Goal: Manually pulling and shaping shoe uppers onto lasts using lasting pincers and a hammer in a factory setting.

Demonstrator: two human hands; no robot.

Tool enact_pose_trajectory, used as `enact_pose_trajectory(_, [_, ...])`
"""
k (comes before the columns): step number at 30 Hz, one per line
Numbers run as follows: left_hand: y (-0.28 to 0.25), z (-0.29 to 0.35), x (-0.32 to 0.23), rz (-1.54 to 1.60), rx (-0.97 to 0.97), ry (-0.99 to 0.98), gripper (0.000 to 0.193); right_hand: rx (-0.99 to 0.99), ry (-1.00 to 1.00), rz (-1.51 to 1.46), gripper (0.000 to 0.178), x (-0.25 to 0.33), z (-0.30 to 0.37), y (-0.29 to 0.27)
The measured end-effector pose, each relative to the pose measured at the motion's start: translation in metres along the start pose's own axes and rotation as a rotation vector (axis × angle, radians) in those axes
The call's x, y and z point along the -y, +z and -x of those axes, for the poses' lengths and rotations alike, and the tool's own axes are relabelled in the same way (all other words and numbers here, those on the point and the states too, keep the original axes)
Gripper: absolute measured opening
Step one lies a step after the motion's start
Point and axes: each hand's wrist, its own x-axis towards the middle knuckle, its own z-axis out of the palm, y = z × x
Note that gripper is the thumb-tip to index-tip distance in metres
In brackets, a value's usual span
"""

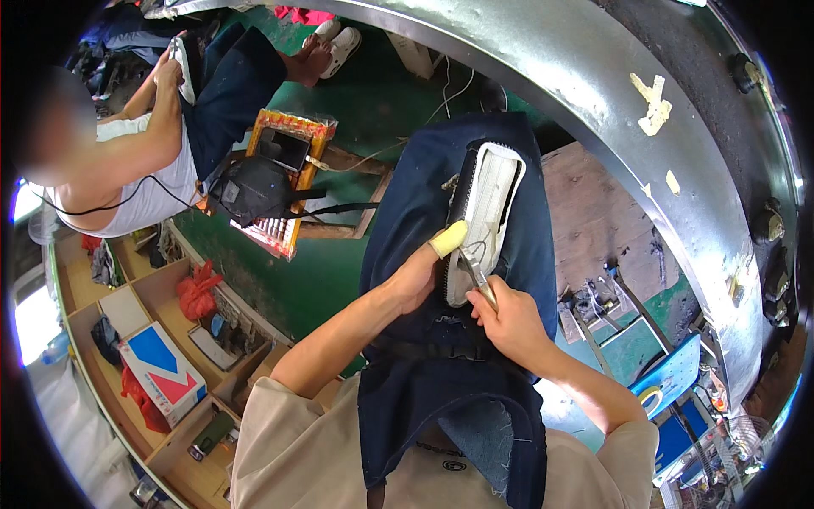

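On the dark blue apron (424,178) spread over my lap lay the shoe (485,216), sole side up, its white sole pointing away from me and its dark upper showing along the left edge. That was all the head view gave me, so I took it piece by piece from the shoe outward.

My left hand (417,276) sat at the near left side of the shoe, fingers curled against the upper, with the thumb in a yellow thumb guard (449,238) pressed onto the sole edge. My right hand (507,321) was just below the shoe's near end, clenched around the handle of a small metal tool (476,276) whose tip touched the sole beside the guarded thumb.

I judged the step in hand to be working along the seam where sole meets upper, near the heel end. The next move, I reckoned, called for a steady clamp from the left hand and a short, controlled stroke of the tool, kept clear of the thumb.

Left of the shoe, well apart, a wooden stool (343,222) carried a black pouch (250,191) and a phone (283,148). Beyond that another person's arm (136,140) worked on a second shoe.
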Motion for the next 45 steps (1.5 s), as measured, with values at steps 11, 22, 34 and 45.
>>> enact_pose_trajectory(11, [-0.028,-0.03,0.03,-0.709,-0.229,0.161,0.078,0.126,-0.227,0.493,0.039,-0.004,0.006,-0.03])
enact_pose_trajectory(22, [-0.007,-0.013,0.071,-0.599,-0.278,0.525,0.077,0.148,-0.019,0.32,0.036,-0.003,0.008,-0.052])
enact_pose_trajectory(34, [-0.015,-0.004,0.057,-0.617,-0.118,0.646,0.088,-0.089,-0.299,0.461,0.027,0.02,-0.034,-0.053])
enact_pose_trajectory(45, [-0.022,-0.048,0.02,-0.572,-0.447,0.76,0.043,0.188,0.067,0.168,0.033,0.009,-0.044,-0.093])
